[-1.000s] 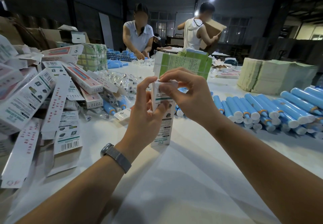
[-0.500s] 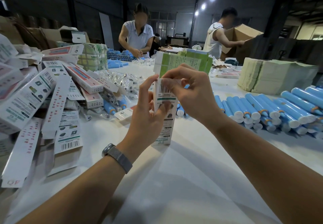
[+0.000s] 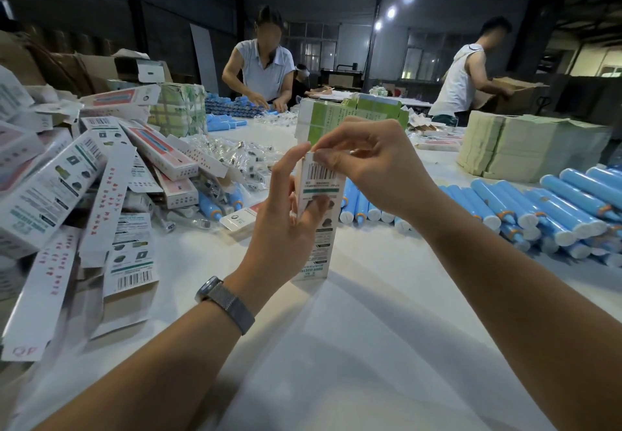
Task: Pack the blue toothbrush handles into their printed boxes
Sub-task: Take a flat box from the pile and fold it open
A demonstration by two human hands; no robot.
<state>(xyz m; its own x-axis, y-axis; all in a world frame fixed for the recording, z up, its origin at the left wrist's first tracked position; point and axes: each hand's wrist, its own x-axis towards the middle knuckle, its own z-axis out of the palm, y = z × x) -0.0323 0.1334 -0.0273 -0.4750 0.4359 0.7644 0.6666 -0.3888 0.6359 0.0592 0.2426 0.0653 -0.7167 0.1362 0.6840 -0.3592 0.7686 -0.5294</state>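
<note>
**Upright, a printed box gets its top flap pinched**

Right at the top of the printed box (image 3: 318, 215), the fingers (image 3: 331, 158) of the right hand (image 3: 373, 168) are curled and pinch the flap above the barcode. Just below them, the left hand (image 3: 286, 222) wraps the box's middle, thumb up along its left edge, fingertips pressed on the printed face. The box stands upright, its lower end resting on the white table (image 3: 336, 346). A mesh-band watch (image 3: 225, 302) sits on the left wrist.

Just beyond and to the right of the fingers, blue toothbrush handles (image 3: 538, 208) lie in rows on the table. Well to their left, a heap of printed boxes (image 3: 111, 181) is piled loosely. Past the fingers stands a green carton stack (image 3: 353, 114), and farther right a stack of pale folded sheets (image 3: 525, 148). Two other people work at the far end.
</note>
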